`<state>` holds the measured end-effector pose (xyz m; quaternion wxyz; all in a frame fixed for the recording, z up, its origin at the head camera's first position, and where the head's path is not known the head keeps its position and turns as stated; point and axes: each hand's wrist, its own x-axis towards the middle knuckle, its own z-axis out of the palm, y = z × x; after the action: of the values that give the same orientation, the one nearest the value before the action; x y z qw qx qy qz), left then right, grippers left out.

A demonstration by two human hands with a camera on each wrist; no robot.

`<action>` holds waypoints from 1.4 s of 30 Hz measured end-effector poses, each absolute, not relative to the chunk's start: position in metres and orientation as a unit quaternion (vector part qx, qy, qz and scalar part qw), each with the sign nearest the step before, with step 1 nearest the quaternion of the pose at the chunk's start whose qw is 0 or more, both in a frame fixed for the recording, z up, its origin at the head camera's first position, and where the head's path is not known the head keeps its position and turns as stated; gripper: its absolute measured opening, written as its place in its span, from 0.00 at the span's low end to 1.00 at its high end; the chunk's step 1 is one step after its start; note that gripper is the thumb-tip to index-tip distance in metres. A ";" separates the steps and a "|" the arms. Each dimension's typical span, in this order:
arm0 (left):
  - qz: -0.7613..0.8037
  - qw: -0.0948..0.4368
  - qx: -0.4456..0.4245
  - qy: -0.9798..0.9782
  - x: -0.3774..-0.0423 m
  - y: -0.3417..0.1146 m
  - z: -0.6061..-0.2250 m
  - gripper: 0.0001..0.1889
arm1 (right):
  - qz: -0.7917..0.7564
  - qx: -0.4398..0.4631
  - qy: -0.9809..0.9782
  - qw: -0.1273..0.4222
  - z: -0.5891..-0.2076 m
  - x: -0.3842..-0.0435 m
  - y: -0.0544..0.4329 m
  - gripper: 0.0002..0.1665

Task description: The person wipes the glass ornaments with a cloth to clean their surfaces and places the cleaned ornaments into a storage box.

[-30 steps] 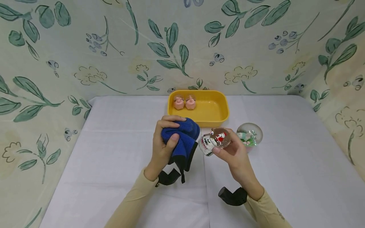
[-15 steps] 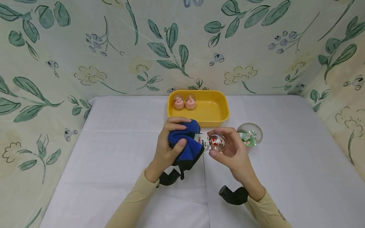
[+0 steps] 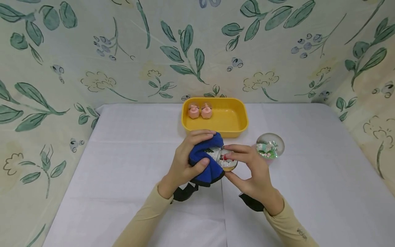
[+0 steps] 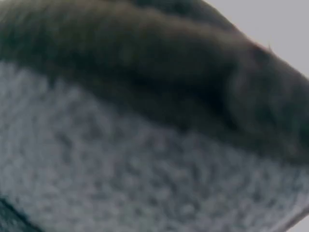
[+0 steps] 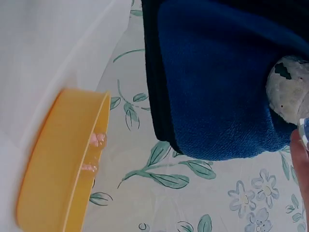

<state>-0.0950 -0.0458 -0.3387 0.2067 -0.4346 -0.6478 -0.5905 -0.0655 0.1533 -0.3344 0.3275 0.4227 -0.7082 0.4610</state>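
My left hand (image 3: 188,159) grips a blue cloth (image 3: 202,175) with a black edge, folded around the white base of a small snow globe (image 3: 228,164). My right hand (image 3: 253,168) holds that globe by its clear dome, fingers above and thumb below. Red and white bits show inside the dome. In the right wrist view the cloth (image 5: 217,87) spreads wide, with the globe's whitish base (image 5: 287,89) against it and a fingertip at the right edge. The left wrist view is filled by a blurred, greyish fuzzy surface.
Behind the hands stands a yellow tray (image 3: 234,130) with two small pink figures (image 3: 200,111) at its left end. A larger snow globe (image 3: 270,145) with green and white decoration sits right of the right hand. A white cloth (image 3: 129,137) covers the table; a floral curtain (image 3: 197,51) hangs behind.
The small globe has turned and moved left, its base now inside the cloth fold. My left hand with the cloth has shifted right and slightly down; my right fingers have changed position on the dome.
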 end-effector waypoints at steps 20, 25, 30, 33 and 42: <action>-0.618 0.289 -0.444 -0.581 -0.095 -0.027 -0.338 0.12 | 0.638 0.334 -0.650 0.243 -0.340 -0.062 0.145 0.27; -0.636 0.279 -0.429 -0.578 -0.096 -0.028 -0.340 0.13 | 0.652 0.281 -0.675 0.200 -0.340 -0.056 0.142 0.29; -0.650 0.271 -0.414 -0.578 -0.097 -0.032 -0.341 0.14 | 0.553 0.355 -0.711 0.252 -0.339 -0.060 0.141 0.30; -0.661 0.255 -0.407 -0.576 -0.097 -0.034 -0.341 0.16 | 0.472 0.396 -0.723 0.313 -0.340 -0.065 0.143 0.27; -0.663 0.236 -0.413 -0.578 -0.096 -0.033 -0.342 0.15 | 0.462 0.391 -0.711 0.358 -0.348 -0.070 0.146 0.28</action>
<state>-0.0957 -0.0332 -0.3421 0.2364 -0.4129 -0.5779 -0.6630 -0.0704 0.1460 -0.3477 0.3577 0.3909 -0.7113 0.4618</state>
